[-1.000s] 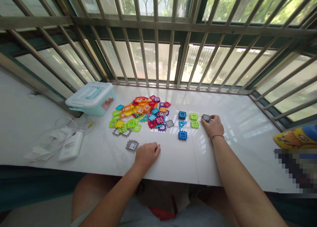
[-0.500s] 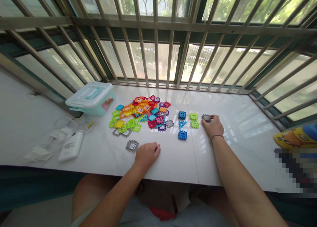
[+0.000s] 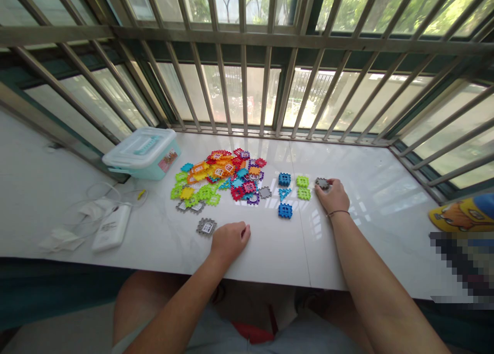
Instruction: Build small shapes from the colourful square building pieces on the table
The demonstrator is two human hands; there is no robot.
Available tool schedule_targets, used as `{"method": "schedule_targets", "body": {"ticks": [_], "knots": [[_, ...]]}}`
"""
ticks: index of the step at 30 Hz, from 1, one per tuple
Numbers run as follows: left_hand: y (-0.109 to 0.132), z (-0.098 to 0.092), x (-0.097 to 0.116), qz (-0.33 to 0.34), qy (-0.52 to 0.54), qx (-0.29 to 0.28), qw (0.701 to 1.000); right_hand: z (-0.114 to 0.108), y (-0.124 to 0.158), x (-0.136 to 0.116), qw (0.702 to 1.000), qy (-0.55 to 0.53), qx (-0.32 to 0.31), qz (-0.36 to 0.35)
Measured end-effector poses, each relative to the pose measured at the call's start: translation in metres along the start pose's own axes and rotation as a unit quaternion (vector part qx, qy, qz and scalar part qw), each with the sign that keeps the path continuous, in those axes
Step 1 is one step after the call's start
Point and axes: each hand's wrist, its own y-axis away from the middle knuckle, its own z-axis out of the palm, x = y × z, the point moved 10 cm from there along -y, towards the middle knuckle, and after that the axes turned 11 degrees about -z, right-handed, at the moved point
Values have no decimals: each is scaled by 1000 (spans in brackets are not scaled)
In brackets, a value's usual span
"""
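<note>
on the left, the left hand [image 3: 229, 242] rests on the white bench [image 3: 270, 256], its fingers [image 3: 243, 232] relaxed and empty, just beside a grey window tile [image 3: 206, 227]. a colourful heap of tiles [image 3: 219, 176] lies apart from blue and green tiles [image 3: 303, 193], kept in a small, spaced group, while the right hand [image 3: 334, 197] clenches a grey gear-shaped tile [image 3: 322, 183] against the bench.

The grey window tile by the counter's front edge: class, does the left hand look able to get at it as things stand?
Probably yes. The left hand rests on the white counter right beside the grey tile, and no other piece appears to lie between them.
</note>
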Motion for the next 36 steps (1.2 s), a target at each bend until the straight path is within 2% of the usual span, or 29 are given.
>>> {"method": "schedule_targets", "body": {"ticks": [18,30,36], "knots": [[0,1,0,-2,4,-9,1000,2,-2,-4,999,1,5,-40],[1,0,1,6,15,-4,1000,2,-2,-3,1000,3,-4,-21],[8,3,2,37,29,18,999,-1,-1,-3,1000,-5,4,-18]]}}
